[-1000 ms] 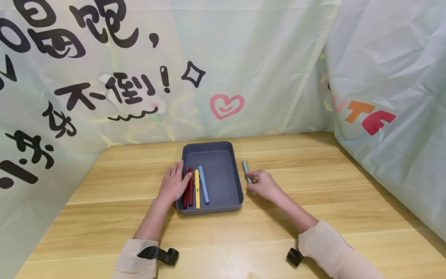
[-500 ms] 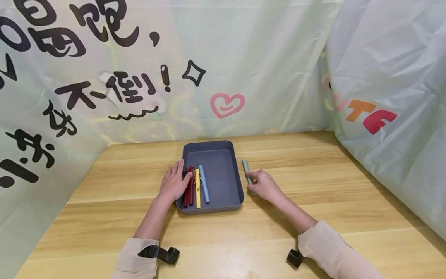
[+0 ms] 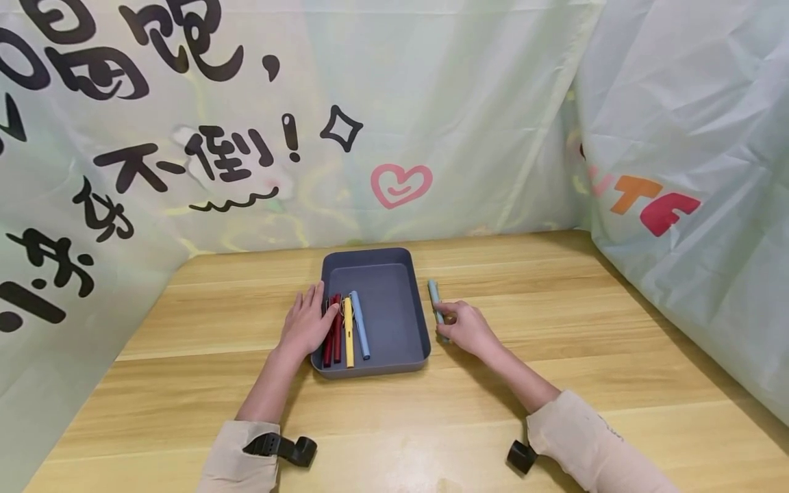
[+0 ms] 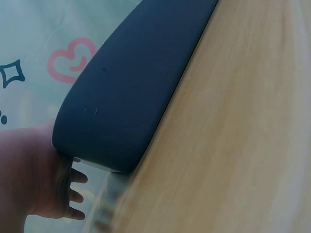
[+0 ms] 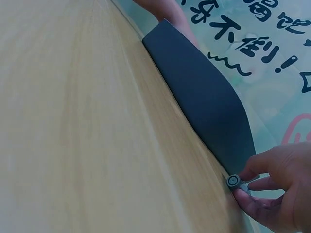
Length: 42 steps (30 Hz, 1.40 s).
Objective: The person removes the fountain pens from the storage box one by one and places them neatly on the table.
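5 pens point(image 3: 349, 332) vis., 1 tray point(image 3: 394, 315), 2 blk wrist cams point(image 3: 522, 457), 1 tbl. point(image 3: 616, 335)

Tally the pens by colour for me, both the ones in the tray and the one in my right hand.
Dark red pens: 2
Yellow pen: 1
Light blue pen: 1
Pale grey-green pen: 1
Total visible: 5

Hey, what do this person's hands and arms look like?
The left hand and right hand are bare. The left sleeve and right sleeve are pale beige, the right with small unreadable marks. A black strap with a black block crosses the left one; a second block sits by the right.
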### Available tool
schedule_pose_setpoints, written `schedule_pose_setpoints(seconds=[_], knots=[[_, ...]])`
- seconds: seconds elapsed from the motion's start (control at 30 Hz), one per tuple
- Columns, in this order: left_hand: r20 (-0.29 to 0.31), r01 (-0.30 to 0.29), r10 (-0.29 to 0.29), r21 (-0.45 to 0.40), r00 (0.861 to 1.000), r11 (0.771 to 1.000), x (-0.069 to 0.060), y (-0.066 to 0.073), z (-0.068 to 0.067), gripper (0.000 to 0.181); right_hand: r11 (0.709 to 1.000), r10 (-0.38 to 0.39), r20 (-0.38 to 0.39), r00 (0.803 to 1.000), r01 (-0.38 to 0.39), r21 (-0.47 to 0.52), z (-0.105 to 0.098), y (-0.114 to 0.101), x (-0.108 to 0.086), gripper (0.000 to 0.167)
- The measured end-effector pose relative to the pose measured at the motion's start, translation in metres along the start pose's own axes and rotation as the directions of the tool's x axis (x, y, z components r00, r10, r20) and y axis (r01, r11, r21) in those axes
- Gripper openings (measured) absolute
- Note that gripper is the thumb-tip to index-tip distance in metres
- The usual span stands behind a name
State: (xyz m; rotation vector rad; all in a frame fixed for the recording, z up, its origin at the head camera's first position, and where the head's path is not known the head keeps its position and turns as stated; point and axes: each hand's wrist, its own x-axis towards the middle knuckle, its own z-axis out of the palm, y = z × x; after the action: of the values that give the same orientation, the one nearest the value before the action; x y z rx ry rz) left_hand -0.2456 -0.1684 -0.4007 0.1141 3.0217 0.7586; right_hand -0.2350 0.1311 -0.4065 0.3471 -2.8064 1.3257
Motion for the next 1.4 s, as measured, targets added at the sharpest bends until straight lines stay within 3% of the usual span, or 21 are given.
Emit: schedule_pose_setpoints(seconds=[0.47,1.4], knots=[[0.006,0.002,-0.002,-0.002,1.0,1.0,0.0,-0.0005,0.0002,0.066,1.0,-0.026,-0.005,1.0,0.026,0.004,0.0,0.0025,0.0004,0.041],[0.003,0.002,-0.002,-0.019,1.0,1.0,0.0,-0.0014,0.0014,0.067,1.0,-0.008,0.035,0.999,0.008,-0.01,-0.0055,-0.001,-0.0004,0.039]])
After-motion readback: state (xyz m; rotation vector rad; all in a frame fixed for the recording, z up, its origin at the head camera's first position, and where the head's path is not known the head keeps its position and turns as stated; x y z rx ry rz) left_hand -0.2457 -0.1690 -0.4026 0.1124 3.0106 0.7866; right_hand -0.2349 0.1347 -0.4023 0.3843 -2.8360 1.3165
